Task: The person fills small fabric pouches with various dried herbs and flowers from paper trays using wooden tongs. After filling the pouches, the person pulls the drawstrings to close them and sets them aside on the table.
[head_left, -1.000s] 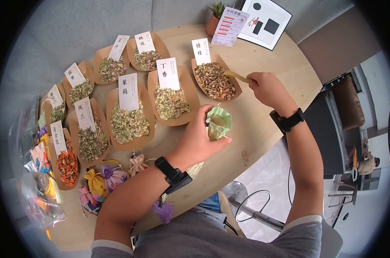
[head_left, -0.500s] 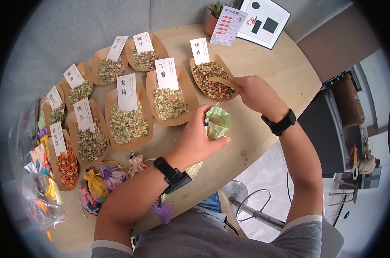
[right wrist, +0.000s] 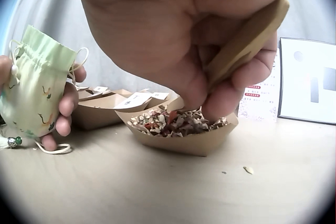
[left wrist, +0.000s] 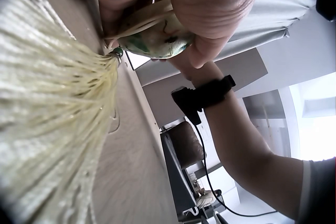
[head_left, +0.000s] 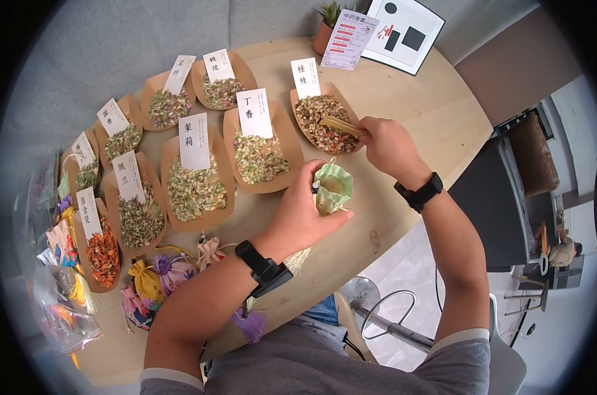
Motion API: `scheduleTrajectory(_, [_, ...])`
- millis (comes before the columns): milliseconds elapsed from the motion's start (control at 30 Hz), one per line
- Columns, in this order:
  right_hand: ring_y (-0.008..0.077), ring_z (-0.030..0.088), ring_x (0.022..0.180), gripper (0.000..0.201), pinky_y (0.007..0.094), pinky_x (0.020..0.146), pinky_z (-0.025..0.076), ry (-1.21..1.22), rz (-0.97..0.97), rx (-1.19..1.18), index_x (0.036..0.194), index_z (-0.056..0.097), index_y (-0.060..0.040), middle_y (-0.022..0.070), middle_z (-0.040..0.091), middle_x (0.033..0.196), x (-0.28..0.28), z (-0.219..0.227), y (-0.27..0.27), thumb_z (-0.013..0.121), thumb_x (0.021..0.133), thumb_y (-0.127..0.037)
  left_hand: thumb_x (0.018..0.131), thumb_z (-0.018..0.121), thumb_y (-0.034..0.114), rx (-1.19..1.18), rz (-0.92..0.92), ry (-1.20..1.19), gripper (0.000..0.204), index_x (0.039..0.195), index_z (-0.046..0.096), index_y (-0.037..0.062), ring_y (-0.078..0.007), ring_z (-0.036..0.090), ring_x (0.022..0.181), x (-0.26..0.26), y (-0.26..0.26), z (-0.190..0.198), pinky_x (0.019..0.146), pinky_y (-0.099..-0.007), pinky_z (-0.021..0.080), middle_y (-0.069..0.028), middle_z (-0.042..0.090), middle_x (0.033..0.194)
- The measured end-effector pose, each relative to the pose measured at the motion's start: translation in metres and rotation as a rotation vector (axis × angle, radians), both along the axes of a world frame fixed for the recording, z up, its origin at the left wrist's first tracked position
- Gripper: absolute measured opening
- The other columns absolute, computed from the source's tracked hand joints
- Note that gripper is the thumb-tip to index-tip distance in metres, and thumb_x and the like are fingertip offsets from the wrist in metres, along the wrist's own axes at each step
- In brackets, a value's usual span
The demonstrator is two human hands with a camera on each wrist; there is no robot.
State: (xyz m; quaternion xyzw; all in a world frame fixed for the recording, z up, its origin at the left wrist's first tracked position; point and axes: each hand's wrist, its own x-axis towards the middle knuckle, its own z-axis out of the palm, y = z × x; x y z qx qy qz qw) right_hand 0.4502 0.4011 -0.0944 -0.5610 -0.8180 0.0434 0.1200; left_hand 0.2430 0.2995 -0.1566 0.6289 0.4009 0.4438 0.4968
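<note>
My left hand (head_left: 298,214) grips a pale green drawstring pouch (right wrist: 39,87) with its frilled mouth held open and upward. A cream tassel (left wrist: 58,103) hangs from the pouch, large in the left wrist view. With thumb and fingers, my right hand (head_left: 392,150) pinches the handle of a wooden spoon (head_left: 343,126). The spoon's far end lies in the brown, chopped dried herbs (head_left: 321,108) of the rightmost paper tray (right wrist: 173,144). Its tip is hidden behind my fingers in the right wrist view. The pouch is nearer my body than that tray.
Several more paper trays of dried flowers and herbs, each with a label card (head_left: 193,141), spread leftward. Small fabric pouches (head_left: 147,280) lie near my left forearm. A plastic bag (head_left: 64,322) is at far left. A leaflet (head_left: 351,39), plant pot (head_left: 324,38) and framed picture (head_left: 404,33) stand behind.
My right hand has moved left and toward my body, bringing the spoon from the tray's right edge into the herbs. My left hand and the pouch stay almost still.
</note>
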Motion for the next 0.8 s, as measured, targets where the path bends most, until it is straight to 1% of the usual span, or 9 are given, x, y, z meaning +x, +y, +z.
scheduleTrajectory(133, [0.0404,0.067,0.088,0.019,0.0478,0.077,0.053,0.033,-0.038,-0.028,0.101,0.070,-0.0009,0.0218,0.071,0.092,0.006,0.014,-0.004,0.062,0.084,-0.002,0.078,0.086,0.019,-0.003,0.009,-0.008,0.082,0.140,0.036,0.0003,-0.0193,0.058,0.114,0.001,0.000,-0.001,0.098,-0.0359,0.049,-0.0136,0.057,0.124])
scheduleTrajectory(300, [0.0377,0.067,0.079,0.018,0.0435,0.072,0.052,0.181,-0.047,-0.067,0.101,0.071,0.0001,0.0213,0.070,0.086,0.009,0.058,-0.031,0.064,0.085,-0.003,0.077,0.087,0.020,-0.021,0.011,-0.022,0.084,0.141,0.035,0.0002,-0.0193,0.058,0.114,0.000,-0.001,0.001,0.099,-0.0362,0.048,-0.0135,0.057,0.125])
scheduleTrajectory(333, [0.0356,0.066,0.075,0.019,0.0405,0.070,0.052,0.211,-0.010,-0.081,0.102,0.070,0.0014,0.0210,0.069,0.084,0.012,0.067,-0.039,0.065,0.085,-0.003,0.077,0.087,0.020,-0.015,0.012,-0.027,0.084,0.141,0.035,-0.0001,-0.0194,0.058,0.115,0.000,-0.001,0.001,0.099,-0.0362,0.048,-0.0135,0.057,0.125])
scheduleTrajectory(433, [0.0348,0.066,0.074,0.020,0.0386,0.070,0.052,0.213,0.062,-0.181,0.102,0.070,0.0018,0.0206,0.069,0.084,0.011,0.100,-0.069,0.066,0.084,-0.001,0.077,0.087,0.020,0.001,0.011,-0.017,0.085,0.141,0.034,-0.0009,-0.0196,0.057,0.115,0.000,0.000,-0.001,0.099,-0.0362,0.048,-0.0137,0.057,0.125])
scheduleTrajectory(467, [0.0348,0.066,0.074,0.020,0.0386,0.070,0.052,0.211,0.062,-0.181,0.102,0.070,0.0018,0.0206,0.069,0.084,0.011,0.102,-0.077,0.066,0.084,-0.001,0.077,0.087,0.020,0.002,0.011,-0.018,0.085,0.141,0.034,-0.0009,-0.0196,0.057,0.115,0.000,0.000,-0.002,0.099,-0.0362,0.048,-0.0137,0.057,0.125])
scheduleTrajectory(533, [0.0348,0.066,0.074,0.021,0.0376,0.069,0.053,0.172,0.187,-0.254,0.103,0.070,0.0020,0.0207,0.069,0.084,0.013,0.105,-0.087,0.067,0.082,0.000,0.078,0.087,0.020,-0.002,0.020,-0.016,0.085,0.141,0.034,-0.0009,-0.0196,0.057,0.115,0.001,0.000,-0.002,0.100,-0.0360,0.048,-0.0137,0.057,0.125])
scheduleTrajectory(633, [0.0357,0.067,0.078,0.023,0.0377,0.071,0.053,0.167,0.148,-0.221,0.103,0.071,0.0012,0.0206,0.070,0.087,0.011,0.104,-0.084,0.068,0.080,0.001,0.078,0.087,0.020,-0.011,0.012,-0.001,0.085,0.142,0.034,-0.0003,-0.0197,0.057,0.115,0.001,-0.001,0.002,0.100,-0.0360,0.048,-0.0137,0.057,0.126])
scheduleTrajectory(667, [0.0371,0.067,0.080,0.022,0.0401,0.071,0.053,0.112,0.179,-0.070,0.102,0.071,0.0009,0.0197,0.069,0.088,0.015,0.095,-0.076,0.067,0.080,0.001,0.078,0.087,0.020,-0.011,0.013,-0.001,0.085,0.142,0.034,-0.0003,-0.0197,0.057,0.115,0.000,-0.001,0.002,0.100,-0.0360,0.048,-0.0137,0.057,0.126])
scheduleTrajectory(800, [0.0367,0.065,0.077,0.021,0.0452,0.071,0.052,-0.067,0.150,0.068,0.099,0.071,-0.0006,0.0162,0.067,0.084,0.016,0.053,-0.056,0.062,0.080,0.001,0.078,0.086,0.020,-0.021,0.004,-0.006,0.083,0.141,0.035,0.0002,-0.0198,0.057,0.116,-0.001,0.000,0.001,0.100,-0.0358,0.047,-0.0135,0.056,0.127])
